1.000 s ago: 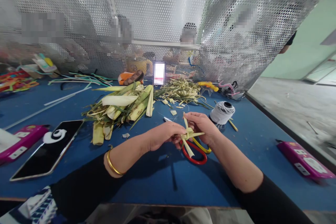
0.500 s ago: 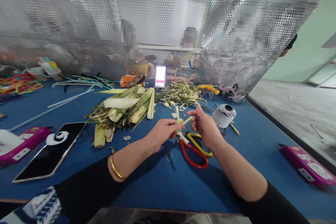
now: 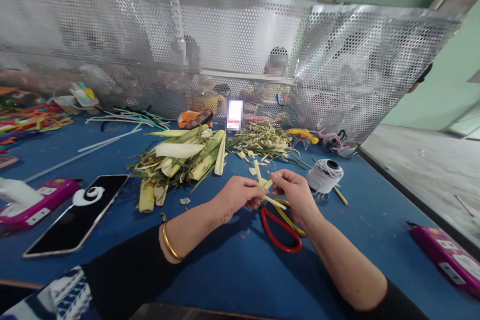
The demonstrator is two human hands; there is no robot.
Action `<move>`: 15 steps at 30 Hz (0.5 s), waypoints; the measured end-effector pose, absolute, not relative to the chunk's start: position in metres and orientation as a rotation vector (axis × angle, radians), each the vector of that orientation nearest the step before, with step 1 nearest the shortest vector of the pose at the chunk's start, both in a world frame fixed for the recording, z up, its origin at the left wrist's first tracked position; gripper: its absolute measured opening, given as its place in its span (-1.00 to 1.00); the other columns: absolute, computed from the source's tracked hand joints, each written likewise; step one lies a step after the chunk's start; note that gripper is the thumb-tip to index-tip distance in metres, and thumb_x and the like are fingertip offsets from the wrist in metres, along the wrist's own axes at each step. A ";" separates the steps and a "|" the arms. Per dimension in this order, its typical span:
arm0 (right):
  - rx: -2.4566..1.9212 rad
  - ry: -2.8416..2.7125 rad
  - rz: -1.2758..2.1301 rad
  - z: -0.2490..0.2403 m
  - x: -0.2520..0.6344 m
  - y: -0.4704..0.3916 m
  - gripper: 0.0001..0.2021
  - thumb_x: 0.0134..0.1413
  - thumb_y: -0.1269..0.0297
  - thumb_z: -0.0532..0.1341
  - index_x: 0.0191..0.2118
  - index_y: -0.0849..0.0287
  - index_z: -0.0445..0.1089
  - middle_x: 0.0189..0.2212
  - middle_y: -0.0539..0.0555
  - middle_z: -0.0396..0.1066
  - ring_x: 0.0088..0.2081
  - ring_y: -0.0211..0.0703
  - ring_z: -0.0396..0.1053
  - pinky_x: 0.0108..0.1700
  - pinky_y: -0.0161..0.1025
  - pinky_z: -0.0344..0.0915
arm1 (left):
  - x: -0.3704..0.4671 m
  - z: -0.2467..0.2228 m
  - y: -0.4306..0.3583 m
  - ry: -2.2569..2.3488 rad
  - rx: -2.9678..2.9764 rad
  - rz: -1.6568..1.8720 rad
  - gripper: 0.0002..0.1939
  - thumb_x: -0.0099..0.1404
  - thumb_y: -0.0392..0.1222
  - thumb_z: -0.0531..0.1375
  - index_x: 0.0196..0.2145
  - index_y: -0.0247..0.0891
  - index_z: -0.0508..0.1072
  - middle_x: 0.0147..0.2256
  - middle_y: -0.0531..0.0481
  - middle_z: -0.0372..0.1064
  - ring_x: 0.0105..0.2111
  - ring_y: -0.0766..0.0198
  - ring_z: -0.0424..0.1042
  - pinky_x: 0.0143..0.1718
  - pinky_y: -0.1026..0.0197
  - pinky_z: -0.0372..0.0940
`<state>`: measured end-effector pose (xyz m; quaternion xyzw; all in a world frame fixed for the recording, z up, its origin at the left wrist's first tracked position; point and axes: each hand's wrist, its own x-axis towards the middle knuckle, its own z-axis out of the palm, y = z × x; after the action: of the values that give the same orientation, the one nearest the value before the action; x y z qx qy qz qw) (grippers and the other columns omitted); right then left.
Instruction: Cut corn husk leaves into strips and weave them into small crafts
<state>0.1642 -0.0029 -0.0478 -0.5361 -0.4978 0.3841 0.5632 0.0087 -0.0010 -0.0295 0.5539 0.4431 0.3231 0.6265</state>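
Note:
My left hand [image 3: 240, 196] pinches a small piece of folded pale leaf strips [image 3: 262, 181] at its centre, with strip ends sticking out upward and to the lower right. The thumb and fingers of my right hand [image 3: 294, 187] are closed on the strip end at the piece's upper right. Beneath both hands lie scissors with one red and one yellow handle [image 3: 281, 235], their blades mostly hidden. A spool of white thread [image 3: 325, 176] stands just right of my right hand.
Husks and leaves [image 3: 180, 155] are heaped at centre left, with leaf scraps [image 3: 266, 140] behind. A tablet [image 3: 78, 215] and purple power strips [image 3: 446, 255] flank my arms. A perforated metal screen [image 3: 240, 35] rises behind; people show through it.
My right hand has gone from loosely spread fingers to a pinch on the strip end. The piece has turned a little in my left hand. The whole view has shifted slightly.

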 end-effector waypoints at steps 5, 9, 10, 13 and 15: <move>-1.264 -1.598 -0.024 -0.030 0.165 -0.023 -0.79 0.13 0.14 0.16 -0.35 0.14 0.46 -0.37 0.12 0.46 -0.29 -0.08 0.36 -0.21 -0.17 0.23 | 0.006 -0.031 0.005 1.058 0.962 0.859 -0.75 -0.05 -0.08 0.38 -0.52 -0.33 0.50 -0.59 0.04 0.37 -0.56 0.37 0.34 -0.42 0.29 0.24; -1.300 -1.895 0.109 -0.037 0.151 -0.033 -0.73 0.19 0.14 0.13 -0.42 0.12 0.49 -0.52 0.06 0.46 -0.47 -0.17 0.36 -0.36 -0.26 0.18 | 0.007 -0.032 0.006 1.020 0.832 0.999 -0.77 -0.05 -0.10 0.39 -0.52 -0.32 0.50 -0.54 0.01 0.42 -0.48 0.35 0.39 -0.38 0.30 0.27; -1.364 -1.873 0.251 -0.041 0.146 -0.033 -0.72 0.17 0.12 0.13 -0.43 0.11 0.50 -0.54 0.05 0.46 -0.50 -0.17 0.36 -0.40 -0.27 0.18 | 0.008 -0.032 0.005 1.007 0.811 1.033 -0.78 -0.04 -0.12 0.39 -0.52 -0.32 0.50 -0.53 0.00 0.42 -0.48 0.36 0.38 -0.38 0.31 0.27; -1.450 -1.607 0.745 -0.053 0.133 -0.027 -0.70 0.06 0.04 0.17 -0.48 0.13 0.49 -0.58 0.03 0.45 -0.60 -0.18 0.35 -0.50 -0.27 0.21 | 0.013 -0.035 0.003 0.964 0.767 1.095 -0.78 -0.04 -0.13 0.39 -0.52 -0.33 0.49 -0.51 -0.01 0.43 -0.54 0.38 0.35 -0.49 0.32 0.24; -1.394 -1.388 0.991 -0.057 0.126 -0.023 -0.68 -0.06 0.00 0.23 -0.52 0.17 0.47 -0.59 0.03 0.44 -0.64 -0.20 0.33 -0.54 -0.27 0.21 | 0.016 -0.037 0.001 0.938 0.755 1.096 -0.75 -0.04 -0.11 0.39 -0.53 -0.33 0.47 -0.52 -0.01 0.42 -0.62 0.41 0.26 -0.60 0.31 0.17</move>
<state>0.1258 -0.0229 -0.0566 -0.5644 -0.5621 0.4011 0.4523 0.0157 0.0011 -0.0368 0.3371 0.4191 0.4896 0.6863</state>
